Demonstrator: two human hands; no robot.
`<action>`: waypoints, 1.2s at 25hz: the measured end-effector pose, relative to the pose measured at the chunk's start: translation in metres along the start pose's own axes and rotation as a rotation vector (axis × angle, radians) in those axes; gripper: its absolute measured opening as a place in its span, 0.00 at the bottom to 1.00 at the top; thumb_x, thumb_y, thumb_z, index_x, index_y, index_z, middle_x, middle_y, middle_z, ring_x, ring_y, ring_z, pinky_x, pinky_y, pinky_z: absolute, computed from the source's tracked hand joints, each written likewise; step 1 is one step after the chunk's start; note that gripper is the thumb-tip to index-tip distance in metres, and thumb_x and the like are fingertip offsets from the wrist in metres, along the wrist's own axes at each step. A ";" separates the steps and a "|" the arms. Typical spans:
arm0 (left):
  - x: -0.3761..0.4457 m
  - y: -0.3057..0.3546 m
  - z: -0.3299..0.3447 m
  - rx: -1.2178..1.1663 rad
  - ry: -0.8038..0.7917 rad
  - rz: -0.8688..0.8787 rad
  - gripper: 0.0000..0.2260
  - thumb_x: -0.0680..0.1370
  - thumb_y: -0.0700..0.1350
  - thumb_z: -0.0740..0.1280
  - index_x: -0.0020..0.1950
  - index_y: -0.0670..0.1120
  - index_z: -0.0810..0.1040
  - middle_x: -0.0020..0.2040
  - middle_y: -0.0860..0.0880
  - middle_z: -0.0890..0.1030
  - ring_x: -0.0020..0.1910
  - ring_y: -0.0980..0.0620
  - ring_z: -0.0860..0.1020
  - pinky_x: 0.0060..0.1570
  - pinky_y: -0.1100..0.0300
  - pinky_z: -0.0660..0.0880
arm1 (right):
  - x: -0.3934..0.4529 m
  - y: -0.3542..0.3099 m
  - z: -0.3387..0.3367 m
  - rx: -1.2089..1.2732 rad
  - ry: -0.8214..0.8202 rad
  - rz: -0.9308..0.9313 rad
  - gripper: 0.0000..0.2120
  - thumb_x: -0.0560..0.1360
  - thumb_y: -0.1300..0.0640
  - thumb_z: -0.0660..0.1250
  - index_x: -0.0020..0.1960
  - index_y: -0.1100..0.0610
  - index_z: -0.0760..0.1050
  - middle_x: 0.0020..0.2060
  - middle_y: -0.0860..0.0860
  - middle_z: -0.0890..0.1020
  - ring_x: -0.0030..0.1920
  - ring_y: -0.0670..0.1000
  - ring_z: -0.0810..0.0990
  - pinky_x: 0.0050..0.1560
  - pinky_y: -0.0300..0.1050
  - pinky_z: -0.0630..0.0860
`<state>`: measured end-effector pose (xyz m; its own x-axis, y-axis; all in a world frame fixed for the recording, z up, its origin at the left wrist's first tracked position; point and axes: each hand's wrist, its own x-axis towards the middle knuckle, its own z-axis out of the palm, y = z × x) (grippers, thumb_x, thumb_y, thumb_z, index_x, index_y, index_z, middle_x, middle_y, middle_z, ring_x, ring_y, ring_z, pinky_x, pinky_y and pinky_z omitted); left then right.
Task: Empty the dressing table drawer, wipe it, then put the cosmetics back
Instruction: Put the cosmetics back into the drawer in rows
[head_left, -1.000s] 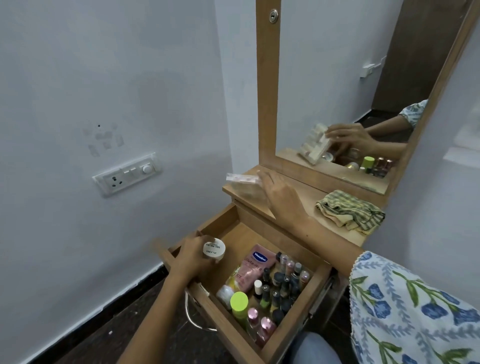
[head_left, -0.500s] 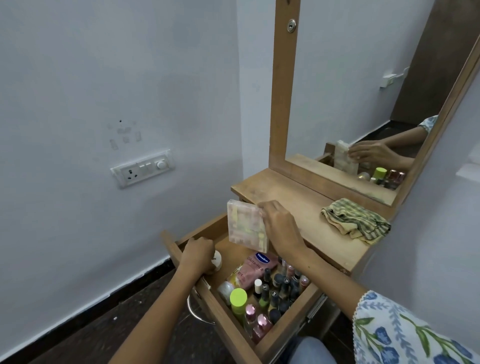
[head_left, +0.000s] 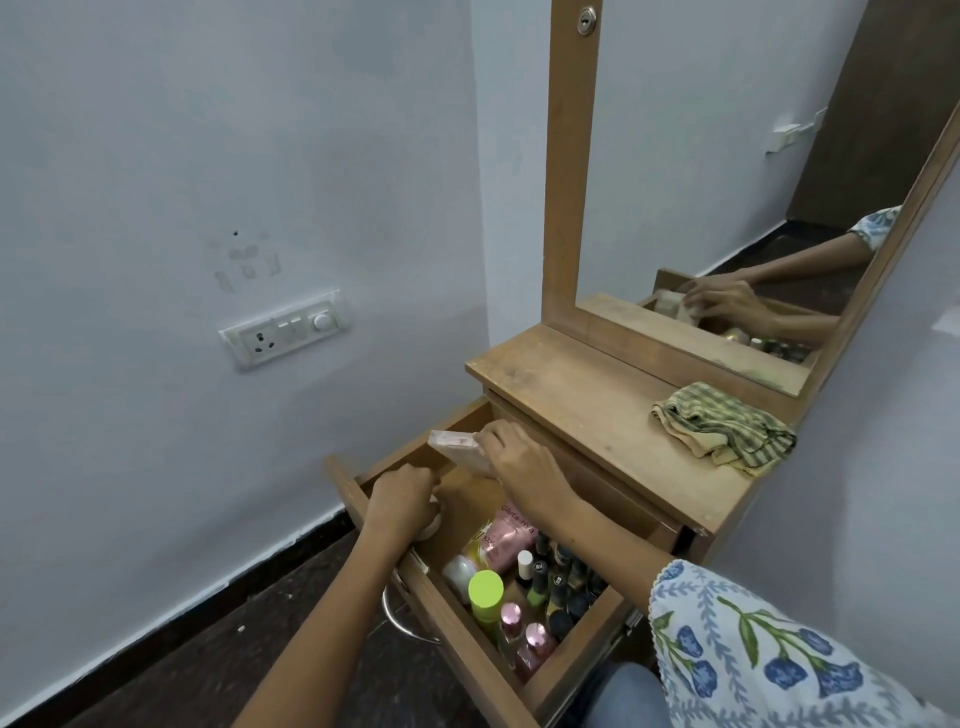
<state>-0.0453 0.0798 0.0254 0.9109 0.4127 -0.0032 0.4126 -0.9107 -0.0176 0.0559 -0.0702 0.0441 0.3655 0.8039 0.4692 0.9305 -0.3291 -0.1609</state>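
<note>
Right hand (head_left: 524, 462) clamped on flat translucent plastic case (head_left: 460, 449), tilted over the open wooden drawer (head_left: 462, 649). Left hand (head_left: 402, 501) closed around a small white jar (head_left: 432, 525) at the front-left corner. Risk: case could topple the 2 pink-capped bottles (head_left: 522, 631) or upright nail polishes (head_left: 558, 582). Checked cloth (head_left: 724, 426) crumpled on desk (head_left: 582, 395).

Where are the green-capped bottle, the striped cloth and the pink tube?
green-capped bottle (head_left: 485, 588), head view, on its cap.
striped cloth (head_left: 724, 427), head view, on its middle fold.
pink tube (head_left: 511, 535), head view, on its body.
</note>
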 end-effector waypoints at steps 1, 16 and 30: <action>-0.001 -0.001 0.001 -0.051 0.054 -0.019 0.10 0.77 0.47 0.64 0.56 0.46 0.79 0.50 0.49 0.82 0.47 0.51 0.81 0.47 0.60 0.77 | 0.001 -0.001 0.001 0.024 -0.009 -0.001 0.14 0.68 0.68 0.74 0.52 0.63 0.77 0.46 0.58 0.80 0.44 0.55 0.81 0.33 0.43 0.80; -0.012 0.001 -0.005 -0.137 0.259 -0.158 0.07 0.77 0.43 0.66 0.53 0.46 0.80 0.42 0.48 0.82 0.40 0.50 0.80 0.44 0.57 0.77 | 0.016 -0.024 0.006 0.048 -0.256 0.067 0.22 0.72 0.50 0.71 0.61 0.58 0.69 0.55 0.56 0.76 0.47 0.55 0.78 0.45 0.46 0.73; 0.007 -0.003 0.003 0.111 -0.249 0.287 0.18 0.79 0.47 0.59 0.69 0.51 0.68 0.63 0.47 0.78 0.59 0.48 0.76 0.63 0.52 0.69 | 0.008 -0.002 0.018 -0.058 -0.462 0.165 0.16 0.74 0.65 0.67 0.61 0.60 0.73 0.59 0.60 0.76 0.58 0.62 0.77 0.53 0.52 0.74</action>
<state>-0.0397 0.0854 0.0228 0.9529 0.1453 -0.2661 0.1258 -0.9881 -0.0890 0.0576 -0.0541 0.0325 0.4929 0.8701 0.0055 0.8612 -0.4869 -0.1455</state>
